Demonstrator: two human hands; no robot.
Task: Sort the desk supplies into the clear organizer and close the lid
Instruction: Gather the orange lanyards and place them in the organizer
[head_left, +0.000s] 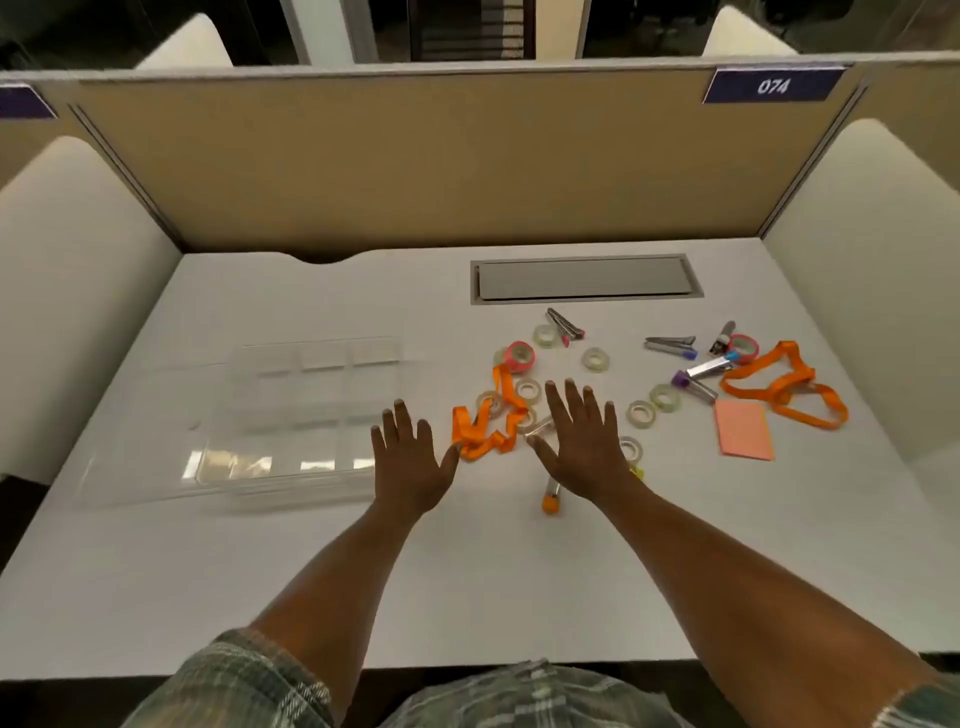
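The clear organizer (291, 415) lies on the left of the white desk, its lid open toward the front. My left hand (410, 462) is flat and open just right of it, thumb touching an orange ribbon (488, 426). My right hand (582, 441) is spread open over the supplies, partly covering a clear tube with an orange cap (549, 501). Several clear tape rolls (595, 359) lie scattered around. A pink tape roll (518, 356), metal clips (563, 325), a second orange ribbon (779, 387) and a pink note pad (744, 430) lie further right.
A grey cable hatch (584, 278) is set into the desk at the back. A tan partition wall (415, 166) closes the far edge. Cream chair backs (67, 291) flank both sides.
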